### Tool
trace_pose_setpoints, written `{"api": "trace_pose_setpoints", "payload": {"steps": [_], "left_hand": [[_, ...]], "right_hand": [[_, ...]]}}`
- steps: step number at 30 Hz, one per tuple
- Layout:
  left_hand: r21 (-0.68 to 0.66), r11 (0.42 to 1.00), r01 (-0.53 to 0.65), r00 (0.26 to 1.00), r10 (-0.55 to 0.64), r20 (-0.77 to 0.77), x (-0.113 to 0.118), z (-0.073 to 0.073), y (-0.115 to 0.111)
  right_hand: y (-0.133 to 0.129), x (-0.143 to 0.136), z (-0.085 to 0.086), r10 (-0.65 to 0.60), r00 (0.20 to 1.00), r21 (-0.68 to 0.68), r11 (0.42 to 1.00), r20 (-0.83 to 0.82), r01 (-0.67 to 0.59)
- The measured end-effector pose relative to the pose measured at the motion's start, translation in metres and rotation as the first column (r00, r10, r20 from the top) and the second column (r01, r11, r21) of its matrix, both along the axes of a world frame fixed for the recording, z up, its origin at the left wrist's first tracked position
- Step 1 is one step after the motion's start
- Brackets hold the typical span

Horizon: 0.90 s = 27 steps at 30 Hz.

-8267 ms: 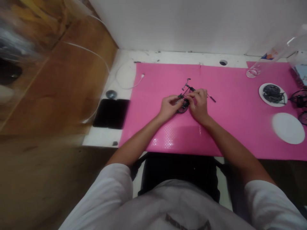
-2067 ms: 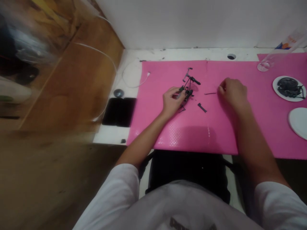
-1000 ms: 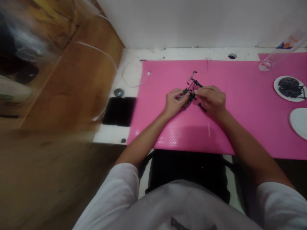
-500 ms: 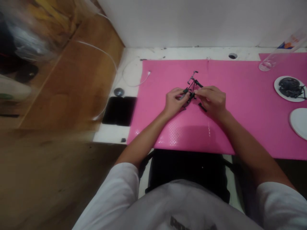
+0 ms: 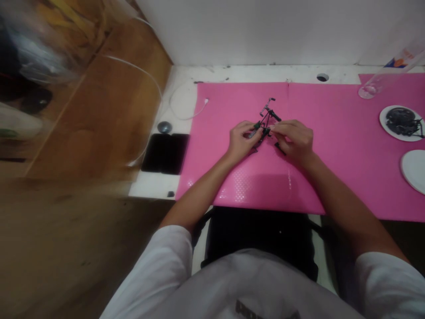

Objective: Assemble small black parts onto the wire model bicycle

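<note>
Left hand [image 5: 241, 142] pinched on small black frame [image 5: 264, 124] from its left; right hand [image 5: 294, 139] pinched on same frame from its right, fingertips nearly meeting. Frame between both sets of fingertips, tilted up off pink mat [image 5: 315, 177], mid-mat. Loose black piece [image 5: 280, 149] under right palm edge. Phone [image 5: 165, 153] left, off mat

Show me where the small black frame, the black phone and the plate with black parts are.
small black frame [image 5: 269, 114]: head view, on its upper bars beyond the fingers.
black phone [image 5: 165, 153]: head view, middle of its dark face.
plate with black parts [image 5: 384, 127]: head view, on its bare white rim.
</note>
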<state>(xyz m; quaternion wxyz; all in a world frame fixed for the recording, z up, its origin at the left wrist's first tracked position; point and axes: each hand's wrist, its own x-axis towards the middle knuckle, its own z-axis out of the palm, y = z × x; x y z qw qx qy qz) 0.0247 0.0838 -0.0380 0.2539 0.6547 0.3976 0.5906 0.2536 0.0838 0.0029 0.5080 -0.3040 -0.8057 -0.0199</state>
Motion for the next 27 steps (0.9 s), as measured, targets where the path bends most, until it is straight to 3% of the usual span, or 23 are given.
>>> {"api": "trace_pose_setpoints", "payload": {"steps": [8,17,27], "left_hand": [[-0.016,1.0,-0.006,1.0,0.006,-0.019,-0.0005,0.0018,-0.0011],[0.0,1.0,-0.012,1.0,0.012,-0.027,-0.0014,0.0023,-0.0004],[0.047,0.998,-0.05,0.998,0.052,-0.044,0.0006,0.0064,-0.0042]], "right_hand": [[0.0015,0.0025,-0.0022,-0.008,1.0,-0.067,0.998,0.028,0.01],[0.0033,0.0034,-0.0026,0.069,0.997,0.053,0.996,0.023,-0.07],[0.0017,0.0091,-0.0012,-0.057,0.963,-0.066,0.995,0.262,0.077]]}}
